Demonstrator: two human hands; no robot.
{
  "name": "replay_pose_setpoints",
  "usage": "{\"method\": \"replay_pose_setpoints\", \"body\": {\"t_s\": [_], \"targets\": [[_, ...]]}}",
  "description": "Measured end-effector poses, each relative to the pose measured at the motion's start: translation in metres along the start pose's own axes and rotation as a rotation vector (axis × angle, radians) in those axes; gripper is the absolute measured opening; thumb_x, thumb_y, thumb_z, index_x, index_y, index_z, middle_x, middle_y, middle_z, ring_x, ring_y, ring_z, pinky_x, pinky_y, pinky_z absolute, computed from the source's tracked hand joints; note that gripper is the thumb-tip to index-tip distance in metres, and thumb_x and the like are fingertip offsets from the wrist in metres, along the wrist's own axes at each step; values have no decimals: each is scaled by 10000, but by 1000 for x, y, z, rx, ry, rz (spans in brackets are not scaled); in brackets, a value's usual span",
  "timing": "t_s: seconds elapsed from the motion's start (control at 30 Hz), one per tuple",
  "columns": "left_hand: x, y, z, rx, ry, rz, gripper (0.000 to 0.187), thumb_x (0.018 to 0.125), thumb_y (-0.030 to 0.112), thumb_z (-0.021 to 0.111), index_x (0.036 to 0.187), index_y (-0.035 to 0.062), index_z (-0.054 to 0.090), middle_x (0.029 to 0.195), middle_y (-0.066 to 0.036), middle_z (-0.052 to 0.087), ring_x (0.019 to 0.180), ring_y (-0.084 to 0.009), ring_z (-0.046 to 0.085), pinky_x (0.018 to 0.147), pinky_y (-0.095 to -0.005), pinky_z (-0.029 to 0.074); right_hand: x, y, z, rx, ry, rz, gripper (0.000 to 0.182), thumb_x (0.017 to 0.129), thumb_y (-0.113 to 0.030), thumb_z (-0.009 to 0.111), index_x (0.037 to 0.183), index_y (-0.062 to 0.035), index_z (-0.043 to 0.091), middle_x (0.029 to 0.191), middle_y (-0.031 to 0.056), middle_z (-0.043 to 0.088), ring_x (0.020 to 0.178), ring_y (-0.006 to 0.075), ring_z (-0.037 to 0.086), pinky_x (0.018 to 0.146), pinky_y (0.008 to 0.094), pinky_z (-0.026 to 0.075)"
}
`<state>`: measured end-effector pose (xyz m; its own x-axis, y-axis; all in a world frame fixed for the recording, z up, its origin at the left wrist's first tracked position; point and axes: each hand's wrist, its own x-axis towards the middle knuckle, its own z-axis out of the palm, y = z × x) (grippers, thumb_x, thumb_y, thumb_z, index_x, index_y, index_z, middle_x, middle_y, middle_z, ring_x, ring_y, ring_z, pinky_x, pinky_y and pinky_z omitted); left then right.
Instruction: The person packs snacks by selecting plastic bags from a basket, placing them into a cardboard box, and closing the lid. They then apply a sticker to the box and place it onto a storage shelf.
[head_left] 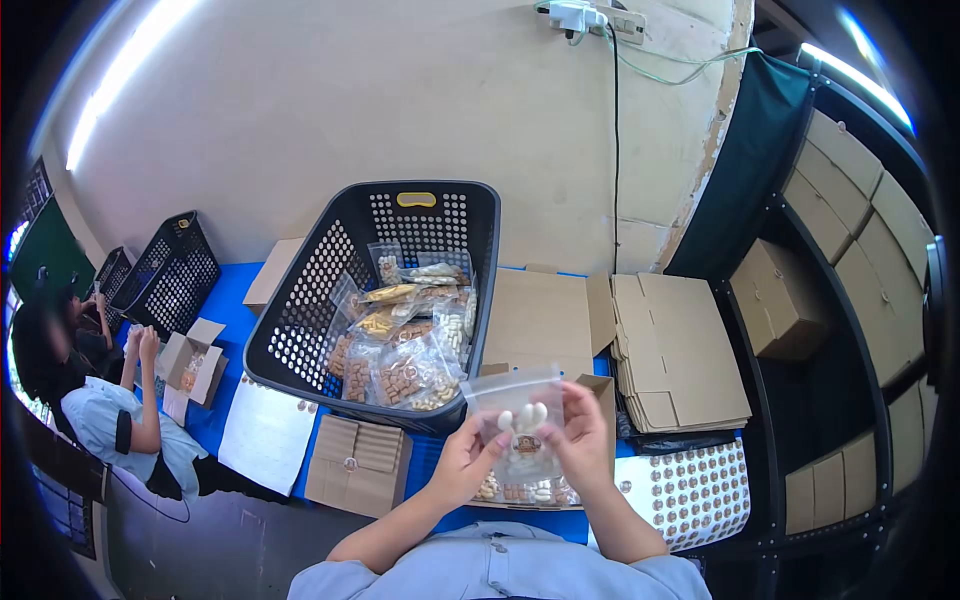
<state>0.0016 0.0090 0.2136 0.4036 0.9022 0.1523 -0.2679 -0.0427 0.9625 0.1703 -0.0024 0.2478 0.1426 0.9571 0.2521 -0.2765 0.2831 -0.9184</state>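
Observation:
A clear zip pouch with white oval pieces and a round brown label is held up in front of my chest. My left hand grips its left side, and my right hand pinches the right side. Under the pouch, partly hidden by it and my hands, lies an open cardboard box with packed pouches of brown and white pieces. Just beyond stands a dark perforated basket, with several filled pouches of brown, yellow and white pieces heaped inside.
Flattened cartons are stacked at right, beside a label sheet. A closed carton and white sheet lie left on the blue table. A co-worker handles something by another box. Shelves hold cartons.

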Motion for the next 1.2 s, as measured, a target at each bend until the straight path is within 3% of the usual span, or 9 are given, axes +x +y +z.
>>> {"method": "replay_pose_setpoints", "body": {"t_s": [0.07,0.17,0.3,0.57,0.6,0.73,0.83,0.9,1.2], "targets": [[-4,0,4,-71,59,55,360,966,171,597,1270,14,484,1125,-54,605,1049,-106,569,923,-268,449,-13,18,-12,-222,-173,49,381,871,-67,708,1214,16,565,1036,73,666,965,133,633,862,267,508],[-9,-4,5,-18,37,38,351,966,172,597,1261,16,489,1124,-63,609,1045,-107,573,920,-268,451,-29,19,-12,-120,-140,212,325,894,-83,686,1186,23,591,1033,72,676,948,116,630,833,262,515],[-16,-9,6,-13,23,24,325,963,178,601,1234,34,496,1136,-45,594,1070,-113,558,930,-285,446,-34,19,-11,-102,-137,187,254,918,-65,644,1142,52,611,997,79,684,863,108,642,758,259,534],[-12,-1,14,-42,18,110,413,1000,231,531,1339,18,429,1162,-71,587,1067,-135,570,946,-273,432,-29,8,-14,-72,-93,262,314,970,-182,595,1198,34,590,1055,77,663,977,103,589,854,243,469],[-7,3,15,26,-50,194,404,984,183,555,1333,28,425,1188,-84,575,1089,-152,565,959,-288,430,-27,9,-13,-81,-86,192,309,967,-175,598,1198,30,589,1057,76,663,977,104,593,848,244,475],[5,22,21,146,-59,176,377,950,80,586,1295,30,442,1222,-84,558,1138,-146,533,955,-299,449,-19,-9,-4,-62,-138,79,276,954,-122,608,1189,23,592,1054,65,667,959,101,610,817,239,491],[5,22,21,144,-34,245,373,961,143,590,1293,39,458,1181,-95,577,1107,-153,552,959,-307,436,-15,-10,-12,-30,-192,49,259,955,-80,591,1194,21,594,1059,64,668,965,103,614,834,246,491],[4,21,19,104,-37,218,376,962,147,590,1295,36,456,1183,-97,576,1112,-154,548,965,-311,433,-16,-11,-16,-280,-222,-30,281,962,-128,598,1216,-7,594,1043,60,666,977,115,606,841,274,490],[-1,9,13,183,-57,247,370,1006,202,508,1322,26,432,1191,-93,574,1112,-149,540,975,-311,425,-20,-4,-15,-247,-314,43,294,979,-75,529,1263,-12,566,1114,88,649,1050,133,595,905,287,474]]}}
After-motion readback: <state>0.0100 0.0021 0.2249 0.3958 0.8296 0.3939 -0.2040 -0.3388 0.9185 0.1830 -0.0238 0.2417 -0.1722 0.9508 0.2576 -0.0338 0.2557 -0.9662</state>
